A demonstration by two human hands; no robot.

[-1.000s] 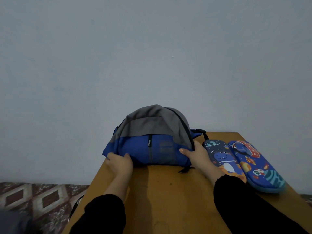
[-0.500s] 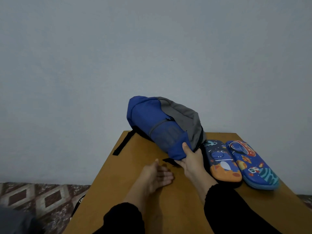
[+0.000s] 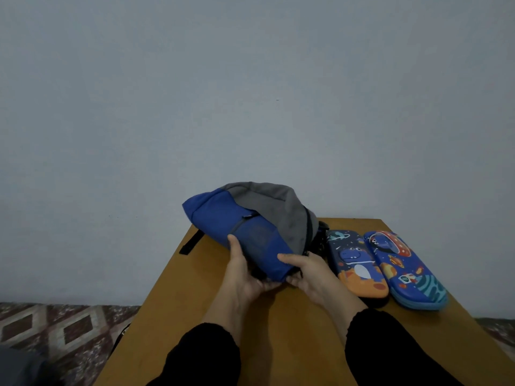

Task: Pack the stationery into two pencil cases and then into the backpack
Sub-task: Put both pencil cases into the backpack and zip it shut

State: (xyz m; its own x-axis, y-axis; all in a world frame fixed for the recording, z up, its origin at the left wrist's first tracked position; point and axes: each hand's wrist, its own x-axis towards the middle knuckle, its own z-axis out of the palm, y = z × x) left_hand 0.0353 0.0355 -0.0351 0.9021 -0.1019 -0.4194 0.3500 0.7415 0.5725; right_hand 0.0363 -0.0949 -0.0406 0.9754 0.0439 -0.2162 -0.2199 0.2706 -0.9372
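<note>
The blue-and-grey backpack, tilted on the surface just left of the two pencil cases, looks soft and light; left hand and right hand grip its sagging near end, probably best held by the seam.

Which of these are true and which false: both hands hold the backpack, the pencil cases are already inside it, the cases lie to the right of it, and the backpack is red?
1. Both hands hold the backpack. True: the left hand and right hand grip its near end.
2. The pencil cases are inside the backpack. False: the dinosaur pencil case and the rocket pencil case lie closed on the table.
3. The cases lie right of the backpack. True.
4. The backpack is red. False: blue and grey.
</note>
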